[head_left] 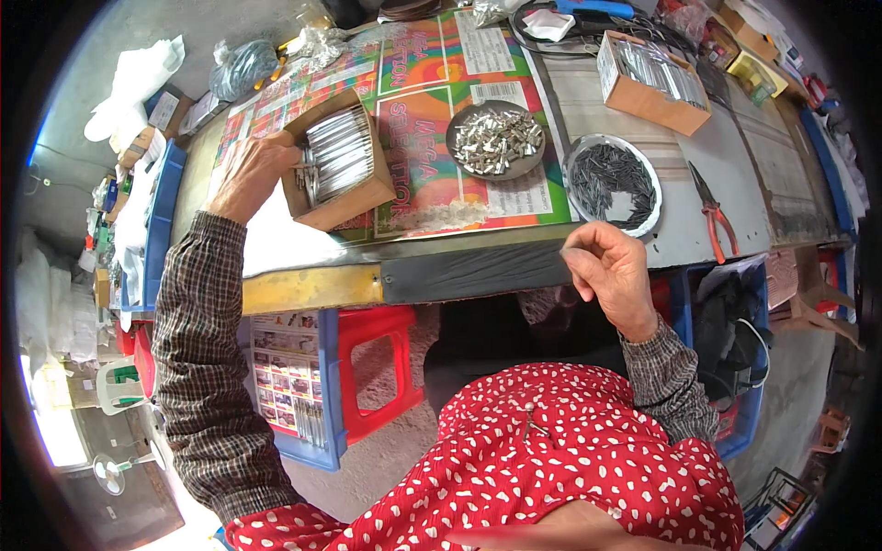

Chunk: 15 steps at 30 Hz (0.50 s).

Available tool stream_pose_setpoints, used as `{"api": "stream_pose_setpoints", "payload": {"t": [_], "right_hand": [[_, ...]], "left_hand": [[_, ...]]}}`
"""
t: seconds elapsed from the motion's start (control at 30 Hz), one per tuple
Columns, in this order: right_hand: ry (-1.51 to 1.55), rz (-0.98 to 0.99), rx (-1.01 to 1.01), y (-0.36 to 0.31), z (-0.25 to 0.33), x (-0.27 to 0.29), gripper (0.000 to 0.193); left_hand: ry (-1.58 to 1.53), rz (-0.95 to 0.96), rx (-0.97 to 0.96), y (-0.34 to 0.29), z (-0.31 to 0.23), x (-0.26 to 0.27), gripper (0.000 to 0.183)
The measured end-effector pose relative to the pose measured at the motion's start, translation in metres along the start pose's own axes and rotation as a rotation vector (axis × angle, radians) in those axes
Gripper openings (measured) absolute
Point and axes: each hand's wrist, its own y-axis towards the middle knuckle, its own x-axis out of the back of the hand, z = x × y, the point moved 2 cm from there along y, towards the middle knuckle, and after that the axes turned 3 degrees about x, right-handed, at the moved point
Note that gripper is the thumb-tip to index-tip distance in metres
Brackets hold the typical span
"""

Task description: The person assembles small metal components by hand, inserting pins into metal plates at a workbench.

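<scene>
Cardboard box of silver rods, table's left

Over its left wall the left hand's fingertips are bent inward; whether anything is gripped cannot be told. Rightward, silver fittings and black slivers are kept in a dark dish and white bowl, presumably unmixed within reach. Nearer, the right hand is curled, thumb against forefinger, nothing discernible between. Red-handled pliers are laid farther right.

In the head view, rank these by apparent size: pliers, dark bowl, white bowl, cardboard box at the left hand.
1. Cardboard box
2. White bowl and dark bowl, unranked: the white looks slightly bigger, but nearness to the camera makes it unsure
3. Pliers
</scene>
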Motion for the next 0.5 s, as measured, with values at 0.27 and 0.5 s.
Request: {"api": "stream_pose_setpoints", "payload": {"t": [0.27,0.5], "right_hand": [[-0.370,-0.012,0.177,0.033,0.010,0.000,0.009],[-0.542,-0.054,0.359,0.051,0.018,-0.003,0.010]], "left_hand": [[-0.040,0.077,0.133,-0.005,-0.003,0.005,0.008],[-0.399,-0.169,0.208,-0.016,-0.014,0.016,0.016]]}}
